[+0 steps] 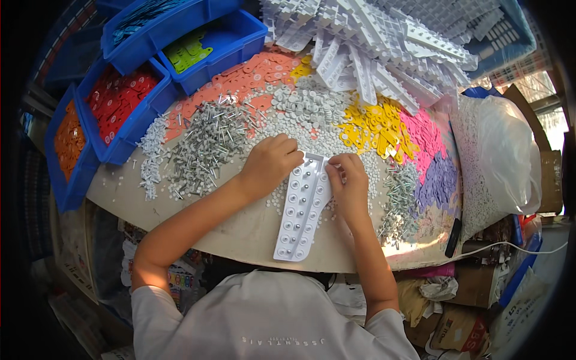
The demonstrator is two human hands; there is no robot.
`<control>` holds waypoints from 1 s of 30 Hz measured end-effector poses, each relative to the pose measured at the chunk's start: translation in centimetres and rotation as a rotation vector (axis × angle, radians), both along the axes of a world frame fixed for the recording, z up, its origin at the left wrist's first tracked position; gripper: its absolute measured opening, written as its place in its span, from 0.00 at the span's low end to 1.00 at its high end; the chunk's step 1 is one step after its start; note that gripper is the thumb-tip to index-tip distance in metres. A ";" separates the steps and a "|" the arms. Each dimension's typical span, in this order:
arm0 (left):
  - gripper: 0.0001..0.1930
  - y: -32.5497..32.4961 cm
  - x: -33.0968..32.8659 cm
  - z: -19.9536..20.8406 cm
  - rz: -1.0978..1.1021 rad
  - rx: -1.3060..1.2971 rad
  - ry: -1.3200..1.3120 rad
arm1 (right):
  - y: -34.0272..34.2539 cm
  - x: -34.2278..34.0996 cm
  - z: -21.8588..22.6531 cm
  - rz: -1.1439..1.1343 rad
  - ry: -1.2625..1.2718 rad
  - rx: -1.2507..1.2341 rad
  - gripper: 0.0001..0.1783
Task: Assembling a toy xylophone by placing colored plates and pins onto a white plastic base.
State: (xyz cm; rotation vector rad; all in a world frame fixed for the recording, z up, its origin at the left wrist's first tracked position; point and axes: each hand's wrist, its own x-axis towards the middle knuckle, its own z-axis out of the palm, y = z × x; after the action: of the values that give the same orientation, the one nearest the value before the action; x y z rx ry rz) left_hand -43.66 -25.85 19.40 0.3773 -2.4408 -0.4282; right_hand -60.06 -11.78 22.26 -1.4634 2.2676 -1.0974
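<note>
A long white plastic strip (298, 222) lies in front of me, its near end at the table's edge. Round seats with small white discs run along both its sides, and metal pins show down its middle channel. My left hand (274, 163) is closed at the strip's far left corner, fingertips pressed together; whatever they hold is hidden. At the far right corner, my right hand (350, 180) has its thumb and fingers bent into a pinch, with anything between them too small to make out. Small white plastic discs (306, 102) lie heaped beyond both hands.
Metal rivets (207, 144) are piled on the left, silver pins (399, 201) on the right. Yellow (378, 126), pink (425, 138) and purple pieces (437, 183) lie farther right. Blue bins (129, 147) stand far left; white strips (372, 48) are stacked behind. A plastic bag (501, 150) stands right.
</note>
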 end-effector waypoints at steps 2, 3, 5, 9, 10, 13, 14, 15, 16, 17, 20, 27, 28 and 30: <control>0.06 0.0 0.1 -0.2 -0.010 0.091 0.033 | -0.1 0.0 0.5 0.018 0.056 0.061 0.05; 0.06 -0.1 0.0 -0.2 -0.022 0.181 0.066 | -0.2 0.0 0.8 0.017 0.057 0.060 0.05; 0.05 -0.5 -0.1 0.1 -0.036 0.211 0.053 | -0.2 0.1 1.1 0.082 0.198 0.073 0.04; 0.04 -2.8 -0.8 1.0 0.038 0.354 0.034 | -0.1 -0.6 0.3 0.102 0.226 0.009 0.04; 0.04 -3.6 -1.0 1.6 0.120 0.339 0.034 | 0.1 -1.0 -0.1 0.084 0.172 -0.048 0.04; 0.04 -7.1 -1.0 1.0 0.236 0.124 0.039 | 0.4 -2.3 0.0 0.001 0.093 -0.088 0.04; 0.04 -7.7 -0.8 0.8 0.234 0.124 0.039 | 0.4 -2.8 0.2 -0.065 0.070 -0.072 0.04; 0.04 -8.3 -0.8 0.7 0.229 0.159 -0.025 | 0.5 -3.6 0.1 -0.068 0.072 -0.072 0.04; 0.05 -8.7 -0.9 0.5 0.223 0.193 -0.091 | 0.5 -4.5 -0.1 -0.005 0.171 -0.018 0.04; 0.05 -8.8 -1.1 0.1 0.221 0.192 -0.089 | 0.4 -5.1 -0.1 0.057 0.270 0.037 0.03; 0.03 -8.9 -1.8 -0.9 0.238 0.151 -0.111 | -0.4 -5.8 0.1 0.102 0.356 0.080 0.04; 0.04 -8.6 -2.2 -0.8 0.212 0.117 -0.098 | -4.5 -6.9 -2.0 0.021 0.509 -0.016 0.05; 0.04 -8.6 -2.1 -0.9 0.187 0.095 -0.063 | -4.7 -6.9 -2.5 0.009 0.515 0.011 0.04; 0.05 -8.0 -1.9 -0.5 0.195 0.130 -0.050 | -4.9 -7.1 -2.7 -0.004 0.520 0.040 0.04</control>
State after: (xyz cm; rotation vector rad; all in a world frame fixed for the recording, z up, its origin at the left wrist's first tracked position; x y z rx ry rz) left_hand -45.52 -33.86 18.89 0.6830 -2.4020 -0.4982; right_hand -67.17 -16.67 19.55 -1.9031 2.5983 -0.7233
